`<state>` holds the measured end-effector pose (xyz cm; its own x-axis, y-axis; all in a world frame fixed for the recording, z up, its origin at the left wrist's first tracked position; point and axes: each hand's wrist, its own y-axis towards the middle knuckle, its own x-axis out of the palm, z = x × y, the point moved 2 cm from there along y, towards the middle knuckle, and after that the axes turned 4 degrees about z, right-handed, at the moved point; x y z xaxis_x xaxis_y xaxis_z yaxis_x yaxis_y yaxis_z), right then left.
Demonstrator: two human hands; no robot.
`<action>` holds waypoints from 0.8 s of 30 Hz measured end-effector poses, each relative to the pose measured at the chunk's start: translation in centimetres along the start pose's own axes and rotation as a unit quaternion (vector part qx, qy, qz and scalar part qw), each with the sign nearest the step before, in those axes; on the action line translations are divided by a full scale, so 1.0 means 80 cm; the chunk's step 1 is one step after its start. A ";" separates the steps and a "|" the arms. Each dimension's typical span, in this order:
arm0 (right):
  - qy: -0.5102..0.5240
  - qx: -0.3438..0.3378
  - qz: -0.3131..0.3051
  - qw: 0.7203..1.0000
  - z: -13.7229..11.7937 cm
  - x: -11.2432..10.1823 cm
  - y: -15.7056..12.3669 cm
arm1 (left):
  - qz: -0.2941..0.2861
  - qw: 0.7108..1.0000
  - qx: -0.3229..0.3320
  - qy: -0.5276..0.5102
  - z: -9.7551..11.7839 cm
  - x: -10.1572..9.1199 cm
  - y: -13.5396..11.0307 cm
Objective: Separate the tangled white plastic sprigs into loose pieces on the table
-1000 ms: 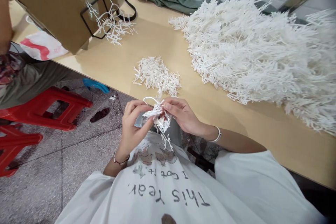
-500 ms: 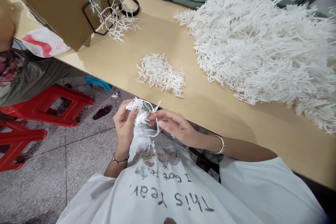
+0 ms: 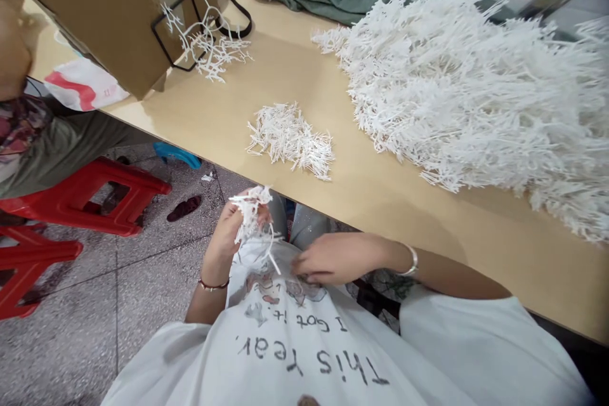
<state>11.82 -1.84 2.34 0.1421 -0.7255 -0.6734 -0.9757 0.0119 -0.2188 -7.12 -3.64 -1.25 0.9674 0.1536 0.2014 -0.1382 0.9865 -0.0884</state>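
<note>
My left hand (image 3: 221, 233) is closed around a bunch of white branched plastic pieces (image 3: 251, 206), held over my lap just off the table's near edge. A thin white strand (image 3: 273, 252) dangles from that bunch toward my shirt. To the right of it, apart from the bunch, my right hand (image 3: 335, 258) hovers in front of my shirt with its fingers bent downward. Blur hides whether its fingertips hold anything. On the table beyond my hands lies a small heap of white plastic pieces (image 3: 291, 141).
A large pile of white branched pieces (image 3: 466, 95) covers the table's right side. At the back left stand a cardboard box (image 3: 104, 19), a black wire frame (image 3: 164, 44) and loose white branches (image 3: 216, 57). A person sits at the left by red stools (image 3: 111, 196).
My right hand has drawn away from the bunch, down and to the right. The left hand has turned and keeps its pieces; the curved strand now hangs down.
</note>
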 end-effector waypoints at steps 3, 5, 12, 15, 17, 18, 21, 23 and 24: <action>0.074 0.028 0.045 0.996 -0.006 -0.049 -0.026 | -0.025 0.997 -0.064 -0.030 -0.008 0.005 0.001; 0.124 0.074 0.188 0.971 -0.003 -0.076 -0.031 | -0.029 0.994 -0.089 -0.053 -0.012 0.009 0.001; 0.160 0.056 0.325 0.930 0.029 -0.079 0.007 | -0.071 0.987 -0.111 -0.087 -0.004 0.027 0.004; 0.132 0.022 0.339 0.931 0.032 -0.079 0.015 | -0.083 0.991 -0.094 -0.043 0.005 0.029 0.009; 0.116 0.020 0.372 0.921 0.034 -0.081 0.015 | -0.104 0.992 -0.067 -0.009 0.009 0.030 0.014; 0.113 0.025 0.386 0.915 0.035 -0.081 0.014 | -0.118 0.992 -0.052 0.005 0.010 0.030 0.017; 0.111 0.040 0.426 0.897 0.042 -0.080 0.012 | -0.142 0.989 -0.016 0.037 0.011 0.035 0.027; 0.105 0.045 0.448 0.887 0.046 -0.079 0.011 | -0.147 0.987 0.009 0.069 0.012 0.040 0.034; 0.098 0.046 0.457 0.883 0.047 -0.078 0.011 | -0.149 0.985 0.028 0.086 0.013 0.042 0.037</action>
<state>10.72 5.30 3.68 -0.7376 -0.4899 -0.4648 -0.6495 0.7031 0.2896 -4.46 -0.16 0.19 0.9876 -0.1514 0.0415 0.1513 0.9885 0.0044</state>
